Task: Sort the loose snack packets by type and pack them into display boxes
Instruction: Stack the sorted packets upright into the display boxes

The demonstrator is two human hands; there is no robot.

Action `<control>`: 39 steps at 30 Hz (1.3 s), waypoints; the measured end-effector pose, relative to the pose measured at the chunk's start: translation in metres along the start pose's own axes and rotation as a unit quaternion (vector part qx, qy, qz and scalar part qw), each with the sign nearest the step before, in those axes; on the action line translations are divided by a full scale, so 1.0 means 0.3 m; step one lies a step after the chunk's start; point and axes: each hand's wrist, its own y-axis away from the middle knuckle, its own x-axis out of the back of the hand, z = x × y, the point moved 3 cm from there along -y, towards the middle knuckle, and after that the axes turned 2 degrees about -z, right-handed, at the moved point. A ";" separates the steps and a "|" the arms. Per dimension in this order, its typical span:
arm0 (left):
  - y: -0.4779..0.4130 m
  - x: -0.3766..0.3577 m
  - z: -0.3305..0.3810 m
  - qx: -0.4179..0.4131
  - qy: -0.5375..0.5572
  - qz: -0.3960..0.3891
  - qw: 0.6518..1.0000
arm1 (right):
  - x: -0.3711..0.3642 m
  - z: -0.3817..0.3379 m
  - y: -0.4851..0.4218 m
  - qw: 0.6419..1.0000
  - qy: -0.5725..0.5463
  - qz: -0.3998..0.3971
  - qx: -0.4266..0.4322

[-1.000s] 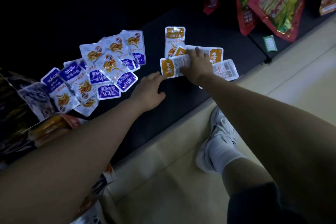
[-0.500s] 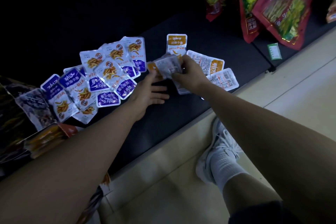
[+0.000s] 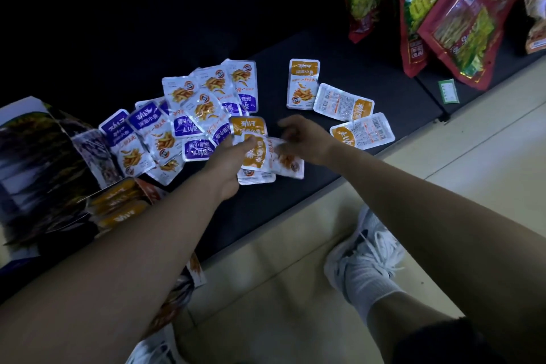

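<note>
A pile of purple snack packets (image 3: 189, 115) lies spread on the black shelf (image 3: 348, 74). Three orange packets stay loose further right: one face up (image 3: 302, 84), two face down (image 3: 344, 102) (image 3: 363, 131). My left hand (image 3: 229, 164) grips a small stack of orange packets (image 3: 257, 154) just above the shelf, thumb on top. My right hand (image 3: 305, 139) is against the right side of that stack, fingers curled, pinching the top packet (image 3: 288, 161). At the left, a display box (image 3: 118, 208) shows orange packets inside.
Dark printed cartons (image 3: 35, 168) stand at the far left. Large red and green snack bags (image 3: 449, 9) lean at the back right, with a small green tag (image 3: 448, 91) below them. My white shoe (image 3: 363, 257) is on the pale floor beside the shelf edge.
My right hand picked up orange packets from the shelf and brought them left into my left hand, which now holds them as a stack. Three orange packets remain lying on the right.
</note>
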 end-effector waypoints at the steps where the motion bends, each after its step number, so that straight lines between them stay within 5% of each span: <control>1: 0.005 0.007 -0.001 0.007 0.003 -0.001 1.000 | 0.005 0.002 0.003 0.999 0.030 -0.006 -0.021; 4: 0.021 0.036 -0.001 0.035 0.016 0.020 0.999 | 0.013 0.019 0.023 0.999 0.013 -0.023 -0.046; 9: 0.041 0.072 -0.003 0.053 0.045 0.030 0.997 | 0.074 0.047 0.047 0.944 -0.309 0.093 -0.072; 12: 0.047 0.058 -0.002 0.059 0.060 0.025 0.996 | 0.056 0.043 0.047 0.935 -0.345 0.023 -0.075; 17: 0.048 -0.011 0.010 0.027 0.040 -0.059 0.997 | -0.017 0.013 0.042 0.963 -0.250 -0.060 -0.074; 19: 0.030 -0.027 0.004 -0.020 -0.017 -0.036 0.999 | -0.026 0.009 0.030 0.976 -0.198 -0.060 -0.064; 22: -0.006 -0.039 -0.010 -0.040 -0.065 0.011 0.997 | 0.038 0.037 0.012 0.996 -0.051 0.054 -0.054; 25: -0.032 -0.048 -0.018 -0.043 -0.108 0.032 0.993 | 0.152 0.107 0.019 0.946 0.241 0.205 -0.073; 27: -0.040 -0.051 -0.026 -0.041 -0.130 0.033 0.990 | 0.187 0.170 0.036 0.902 0.358 0.209 -0.119; 35: -0.063 -0.031 -0.045 -0.027 -0.148 0.041 0.988 | 0.159 0.178 -0.001 0.877 0.452 0.157 -0.050; 39: -0.069 -0.004 -0.051 -0.022 -0.136 0.056 0.989 | 0.136 0.099 -0.018 0.927 0.325 0.189 0.010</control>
